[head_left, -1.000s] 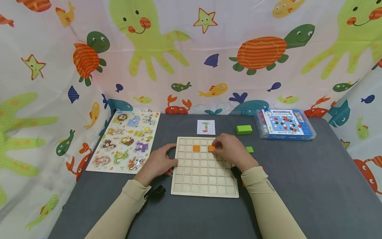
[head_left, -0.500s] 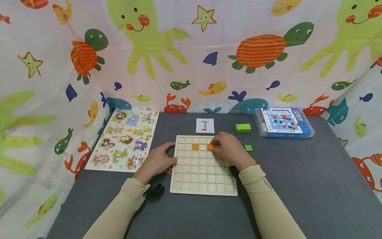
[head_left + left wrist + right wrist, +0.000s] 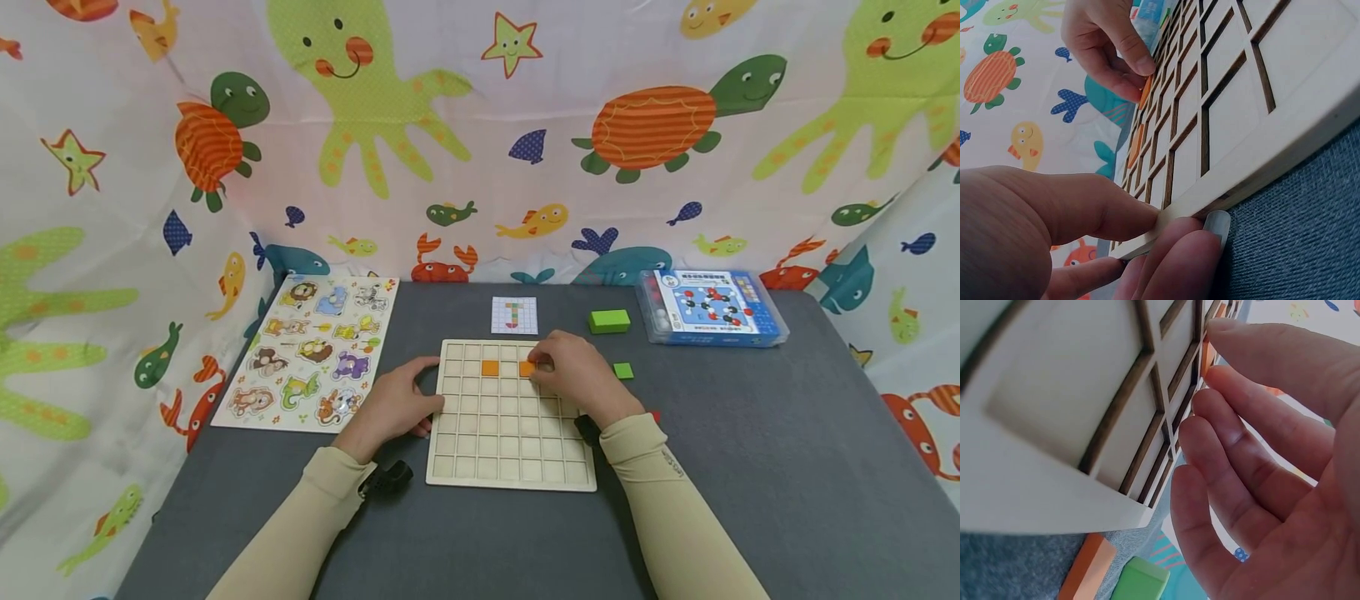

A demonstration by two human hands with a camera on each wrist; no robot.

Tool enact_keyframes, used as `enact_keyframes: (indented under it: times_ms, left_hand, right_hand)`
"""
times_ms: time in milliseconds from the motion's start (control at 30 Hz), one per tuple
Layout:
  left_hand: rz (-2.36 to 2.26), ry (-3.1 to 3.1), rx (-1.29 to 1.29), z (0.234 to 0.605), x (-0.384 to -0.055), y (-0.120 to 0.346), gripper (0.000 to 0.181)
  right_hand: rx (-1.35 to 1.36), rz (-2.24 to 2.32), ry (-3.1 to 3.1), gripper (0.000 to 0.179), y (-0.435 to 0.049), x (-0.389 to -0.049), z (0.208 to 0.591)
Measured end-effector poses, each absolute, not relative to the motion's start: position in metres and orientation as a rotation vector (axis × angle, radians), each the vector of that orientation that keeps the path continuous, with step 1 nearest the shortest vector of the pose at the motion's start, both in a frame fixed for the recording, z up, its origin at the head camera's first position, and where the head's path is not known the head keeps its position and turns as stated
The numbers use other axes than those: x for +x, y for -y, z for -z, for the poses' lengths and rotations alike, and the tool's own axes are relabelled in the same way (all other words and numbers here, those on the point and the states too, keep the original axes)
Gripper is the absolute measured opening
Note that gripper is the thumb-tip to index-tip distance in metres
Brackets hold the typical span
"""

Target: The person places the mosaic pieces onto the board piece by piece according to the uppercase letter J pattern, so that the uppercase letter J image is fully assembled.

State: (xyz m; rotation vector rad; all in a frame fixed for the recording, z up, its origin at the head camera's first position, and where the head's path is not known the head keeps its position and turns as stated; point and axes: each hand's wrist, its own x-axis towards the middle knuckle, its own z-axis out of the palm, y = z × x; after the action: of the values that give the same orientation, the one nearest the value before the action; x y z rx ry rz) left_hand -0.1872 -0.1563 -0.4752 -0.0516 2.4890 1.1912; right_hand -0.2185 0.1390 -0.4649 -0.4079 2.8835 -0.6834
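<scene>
A pale wooden grid board [image 3: 510, 429] lies on the table in the head view. My left hand [image 3: 393, 407] grips its left edge; in the left wrist view the thumb is on top and the fingertips are at the side and underneath. My right hand [image 3: 579, 373] pinches an orange square tile [image 3: 526, 368] at the board's second row, with thumb and index finger. The right wrist view shows that tile [image 3: 1205, 359] at the fingertips, the other fingers loosely bent. One cell to its left, another orange tile [image 3: 490, 368] sits in the same row.
Behind the board lies a printed grid card [image 3: 498, 325]. A green block [image 3: 609, 322] and a smaller green piece [image 3: 623, 371] are to the right, with a red piece [image 3: 656, 416] partly behind the sleeve. An animal puzzle board [image 3: 315, 350] lies left, a plastic case [image 3: 712, 308] back right.
The head view has shifted slightly. Both hands keep their places, the left on the board's edge and the right on the orange tile.
</scene>
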Motion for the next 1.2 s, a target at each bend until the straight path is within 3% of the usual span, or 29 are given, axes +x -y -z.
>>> enact_keyframes:
  times_ms: [467,967,1200]
  left_hand:
    - [-1.158,-2.5,-0.043,0.472,-0.191,0.155,0.074]
    - [-1.129,-2.494,-0.074,0.472,-0.189,0.155,0.074]
    - [-1.158,-2.479,-0.087,0.476,-0.188,0.154,0.074]
  right_hand:
    - [-0.421,0.817,-2.832,0.027,-0.155,-0.214,0.452]
    - [-0.184,0.797,-2.869,0.03,-0.245,-0.199,0.458]
    - [-0.129,0.812,-2.857,0.032,-0.265,-0.192,0.458]
